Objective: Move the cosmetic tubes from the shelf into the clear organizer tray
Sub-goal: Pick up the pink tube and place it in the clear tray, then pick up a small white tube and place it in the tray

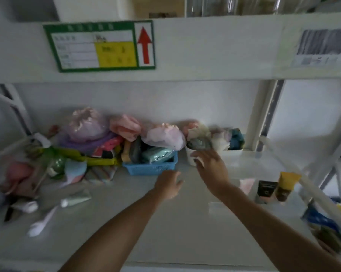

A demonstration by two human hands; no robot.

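The clear organizer tray (267, 163) sits on the right side of the white shelf. Inside it stand a black tube (265, 190) and a yellow tube (286, 185), with a pale pink tube (247, 184) beside them. A grey-green tube (76, 199) with a white cap and a white tube (41, 224) lie on the shelf at the left. My left hand (168, 184) hovers over the shelf in front of the blue basket, fingers loosely curled and holding nothing. My right hand (210, 167) reaches forward with fingers spread, next to a white cup (191, 157).
A blue basket (152, 167) full of packets stands at the middle back. Bagged pink and purple items (87, 124) line the back wall. A cluttered pile (24, 173) fills the left side. A shelf post (264, 114) rises at the right; a labelled shelf beam (165, 46) hangs overhead.
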